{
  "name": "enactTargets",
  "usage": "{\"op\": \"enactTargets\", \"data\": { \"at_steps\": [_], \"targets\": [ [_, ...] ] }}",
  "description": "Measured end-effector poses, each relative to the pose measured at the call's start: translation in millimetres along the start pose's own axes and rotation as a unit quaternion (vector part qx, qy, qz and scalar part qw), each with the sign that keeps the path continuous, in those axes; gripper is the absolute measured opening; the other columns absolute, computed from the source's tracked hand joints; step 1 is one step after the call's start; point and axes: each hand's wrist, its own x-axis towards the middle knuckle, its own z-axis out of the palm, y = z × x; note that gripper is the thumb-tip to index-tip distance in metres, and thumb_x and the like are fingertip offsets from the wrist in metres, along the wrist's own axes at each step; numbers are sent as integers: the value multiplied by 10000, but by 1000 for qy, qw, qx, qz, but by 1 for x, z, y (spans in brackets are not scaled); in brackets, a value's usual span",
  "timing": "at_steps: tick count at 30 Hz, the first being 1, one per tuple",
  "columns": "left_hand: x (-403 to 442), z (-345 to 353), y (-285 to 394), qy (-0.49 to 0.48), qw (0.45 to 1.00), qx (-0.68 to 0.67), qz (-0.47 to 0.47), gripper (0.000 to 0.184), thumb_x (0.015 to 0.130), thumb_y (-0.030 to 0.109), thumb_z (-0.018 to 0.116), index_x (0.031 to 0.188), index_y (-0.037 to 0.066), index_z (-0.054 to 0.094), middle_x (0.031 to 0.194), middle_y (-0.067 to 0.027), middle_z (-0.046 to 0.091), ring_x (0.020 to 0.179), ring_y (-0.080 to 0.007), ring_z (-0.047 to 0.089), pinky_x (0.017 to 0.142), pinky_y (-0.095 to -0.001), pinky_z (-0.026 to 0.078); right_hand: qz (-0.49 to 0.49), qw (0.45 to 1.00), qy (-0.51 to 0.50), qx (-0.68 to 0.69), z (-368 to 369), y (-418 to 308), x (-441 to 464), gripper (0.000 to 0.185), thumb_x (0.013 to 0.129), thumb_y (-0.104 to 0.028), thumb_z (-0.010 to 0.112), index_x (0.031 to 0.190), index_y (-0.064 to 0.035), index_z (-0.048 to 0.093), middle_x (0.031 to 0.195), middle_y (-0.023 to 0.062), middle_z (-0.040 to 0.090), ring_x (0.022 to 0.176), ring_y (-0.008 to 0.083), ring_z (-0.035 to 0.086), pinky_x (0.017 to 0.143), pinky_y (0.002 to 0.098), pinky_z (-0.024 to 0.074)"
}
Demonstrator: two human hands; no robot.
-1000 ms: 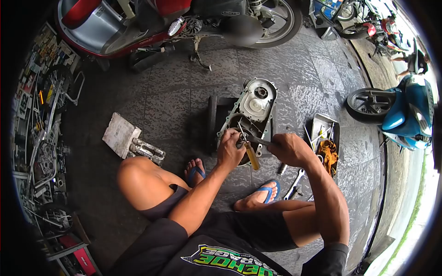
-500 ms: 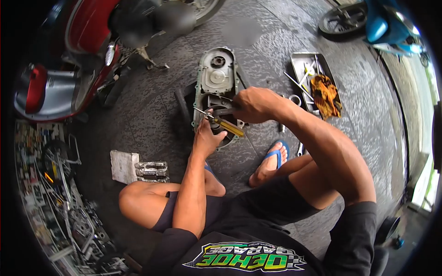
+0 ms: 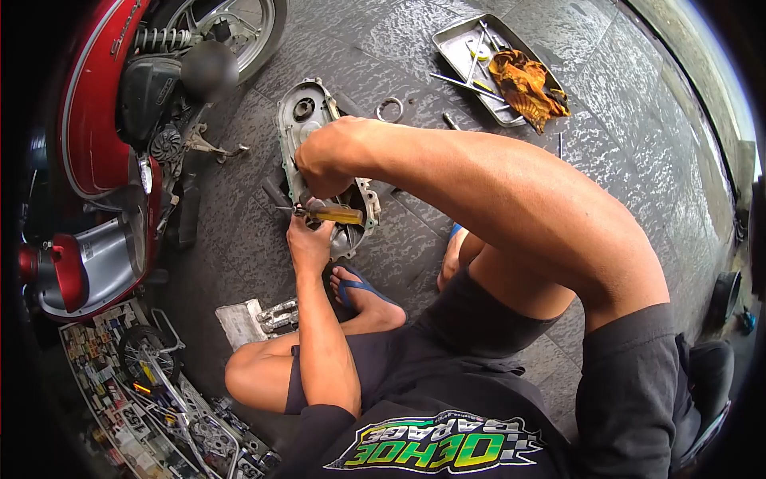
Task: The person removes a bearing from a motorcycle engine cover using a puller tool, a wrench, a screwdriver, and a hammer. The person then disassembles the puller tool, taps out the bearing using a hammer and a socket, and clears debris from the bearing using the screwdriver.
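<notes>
A metal engine crankcase (image 3: 289, 128) lies on the floor in front of me, its open side up. My left hand (image 3: 309, 243) is closed at its near left edge, fingers around the shaft end of a screwdriver (image 3: 339, 215) with a yellow handle. The handle points right, across the casing's cavity. Just above it, my right hand (image 3: 325, 158) is a fist over the casing's middle, closed on a dark metal tool that it mostly hides. The tool's lower end sits close to the screwdriver, and whether they touch is hard to tell.
A metal tray (image 3: 455, 38) with tools and an orange rag (image 3: 528, 88) lies ahead to the right. Between it and the casing is a metal ring (image 3: 389, 110). A red scooter (image 3: 96, 120) stands at left. A whitish block (image 3: 239, 323) lies by my left knee.
The view has swung right, so the casing and both hands appear further left. The screwdriver handle now lies nearly level. My right hand covers more of the casing and the dark tool.
</notes>
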Motion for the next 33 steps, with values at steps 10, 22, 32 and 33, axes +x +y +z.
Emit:
{"op": "enactTargets", "data": {
  "at_steps": [10,22,32,33],
  "targets": [
    [-2,-1,5,4,1000,-12,-20,430,763,60,779,1165,-9,643,1078,-199,720,1013,-319,705,881,-383,527,-22,999,30,10,4,5,-5,315,852,-261,624,1052,-56,758,1015,169,738,961,331,714,818,437,558],
    [-7,-1,1,5,996,-78,-46,390,789,65,756,1153,-23,646,1008,-151,723,909,-250,712,804,-344,544,-32,999,18,1,5,7,0,330,848,-274,588,960,-10,753,942,207,728,898,356,717,774,438,563],
    [-9,15,-3,71,978,-187,-61,256,825,86,697,1053,-16,639,946,-123,664,846,-228,679,738,-341,551,-37,999,30,4,18,17,10,352,836,-299,582,874,22,721,849,274,692,844,423,698,756,500,553],
    [-6,25,-20,102,983,-149,-36,293,804,133,768,1001,-21,615,914,-167,647,806,-330,660,730,-407,528,-28,999,32,7,20,18,12,345,832,-296,582,857,20,718,835,277,687,834,432,694,750,507,549]
  ]
}}
